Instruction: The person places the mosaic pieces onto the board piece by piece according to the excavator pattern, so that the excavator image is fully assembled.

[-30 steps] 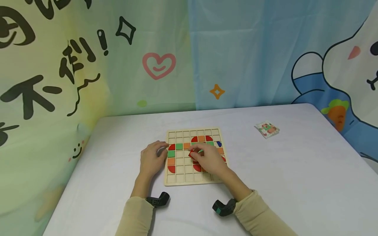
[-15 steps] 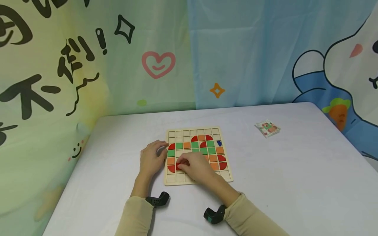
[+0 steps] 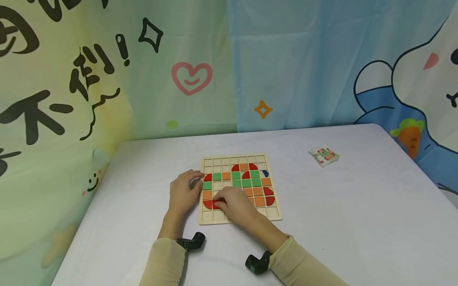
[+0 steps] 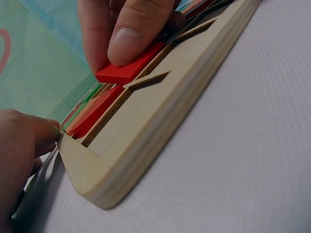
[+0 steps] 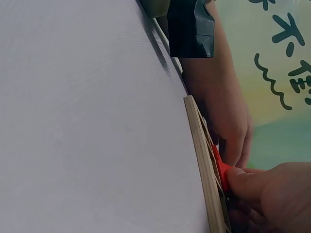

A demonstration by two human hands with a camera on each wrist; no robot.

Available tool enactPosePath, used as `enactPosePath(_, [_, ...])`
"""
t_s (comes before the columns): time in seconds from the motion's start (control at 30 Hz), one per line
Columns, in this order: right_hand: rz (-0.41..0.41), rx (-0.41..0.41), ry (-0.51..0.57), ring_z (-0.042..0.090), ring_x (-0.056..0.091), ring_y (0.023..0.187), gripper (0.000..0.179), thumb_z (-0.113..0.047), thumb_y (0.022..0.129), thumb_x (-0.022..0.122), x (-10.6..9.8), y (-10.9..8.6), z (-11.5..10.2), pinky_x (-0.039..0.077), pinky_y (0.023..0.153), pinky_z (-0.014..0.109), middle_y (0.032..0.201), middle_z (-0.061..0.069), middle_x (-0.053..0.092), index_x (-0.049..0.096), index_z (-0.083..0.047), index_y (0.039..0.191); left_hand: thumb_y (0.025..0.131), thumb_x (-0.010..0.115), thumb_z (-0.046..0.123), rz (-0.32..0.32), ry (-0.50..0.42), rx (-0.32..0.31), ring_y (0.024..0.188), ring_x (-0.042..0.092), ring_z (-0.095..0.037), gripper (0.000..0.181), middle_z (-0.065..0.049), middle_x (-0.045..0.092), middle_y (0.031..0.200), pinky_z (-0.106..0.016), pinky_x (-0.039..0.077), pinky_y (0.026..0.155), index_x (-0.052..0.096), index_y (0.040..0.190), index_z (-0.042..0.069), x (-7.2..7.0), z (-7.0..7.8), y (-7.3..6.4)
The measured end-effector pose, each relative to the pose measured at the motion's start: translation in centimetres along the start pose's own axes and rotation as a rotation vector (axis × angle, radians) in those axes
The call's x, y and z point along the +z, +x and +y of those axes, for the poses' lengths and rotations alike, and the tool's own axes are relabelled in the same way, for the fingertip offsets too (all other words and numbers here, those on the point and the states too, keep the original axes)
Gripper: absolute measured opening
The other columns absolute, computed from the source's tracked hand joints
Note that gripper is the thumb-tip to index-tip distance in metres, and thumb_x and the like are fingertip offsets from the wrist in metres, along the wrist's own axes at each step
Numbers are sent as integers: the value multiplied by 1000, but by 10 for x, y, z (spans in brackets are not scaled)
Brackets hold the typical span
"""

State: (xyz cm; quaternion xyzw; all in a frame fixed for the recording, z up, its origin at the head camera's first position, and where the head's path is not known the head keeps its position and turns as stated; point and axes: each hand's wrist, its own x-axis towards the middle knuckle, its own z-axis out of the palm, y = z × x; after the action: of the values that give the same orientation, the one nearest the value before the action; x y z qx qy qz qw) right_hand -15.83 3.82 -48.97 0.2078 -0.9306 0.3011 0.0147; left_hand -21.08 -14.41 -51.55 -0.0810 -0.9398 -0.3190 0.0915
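Observation:
A wooden grid board (image 3: 216, 162) lies on the white table, with green, orange and red tiles in several of its cells. My right hand (image 3: 236, 203) pinches a red tile (image 4: 119, 74) between thumb and fingers, low over the front-left part of the board. In the left wrist view that tile is tilted, one end above the grid, right beside a red rounded tile (image 4: 97, 110) lying in its cell. My left hand (image 3: 184, 191) rests at the board's left edge, fingertips touching the rim. The right palm hides some of the middle cells.
A small stack of patterned cards (image 3: 323, 155) lies at the back right of the table. One blue piece (image 3: 265, 173) sits in a cell near the board's right side. Printed curtains (image 3: 300, 71) hang behind the table, and both wrists wear black camera mounts (image 3: 193, 241).
My right hand has carried the red tile left and toward me, from mid-board to beside the front-left red tile, then lowered slightly. The left hand has stayed at the board's edge.

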Motion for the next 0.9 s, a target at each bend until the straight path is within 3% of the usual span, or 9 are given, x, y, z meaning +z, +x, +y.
enactPosePath(0.27, [-4,-21,-46,14,65,88,12,-17,87,67,0,-1,-2,53,82,31,90,-2,68,74,-12,96,91,56,23,-17,-2,-15,131,46,-20,26,1,64,125,-51,30,106,68,114,21,-2,0,0])
enactPosePath(0.63, [25,-73,-44,10,61,78,21,-26,80,74,1,0,2,51,71,24,85,-2,67,75,-11,95,90,57,23,-7,-6,3,131,47,-21,26,0,64,126,-51,30,105,69,113,20,-2,-1,1])
enactPosePath(0.9, [16,-72,-71,10,62,80,23,-29,83,72,0,-3,2,52,73,25,88,-3,66,74,-11,97,91,57,24,-8,-5,-2,130,47,-19,25,2,64,125,-50,30,106,69,113,22,1,-2,2])
